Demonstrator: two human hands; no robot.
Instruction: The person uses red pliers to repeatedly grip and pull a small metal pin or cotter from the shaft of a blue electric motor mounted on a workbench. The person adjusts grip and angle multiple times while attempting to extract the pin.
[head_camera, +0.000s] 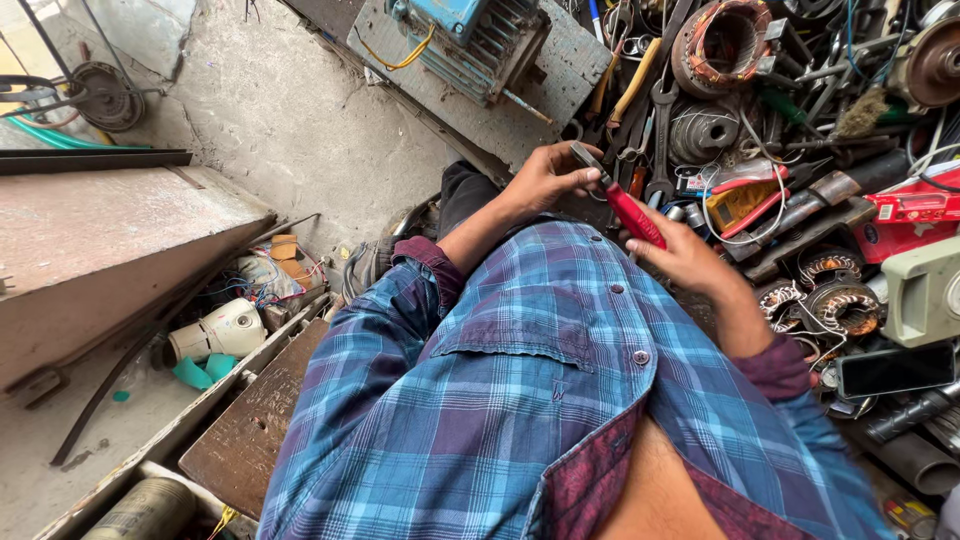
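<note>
The right hand is wrapped around the red handles of a pair of pliers, gripping them firmly, while the left hand pinches the metal nose end between curled fingers. The pliers sit slantwise above the person's lap, over the blue checked shirt. Just beyond lie spanners, copper motor windings and a yellow clamp meter on the cluttered floor.

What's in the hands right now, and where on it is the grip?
Red-handled pliers: right hand grips the red handles, left hand pinches the metal head end.
</note>
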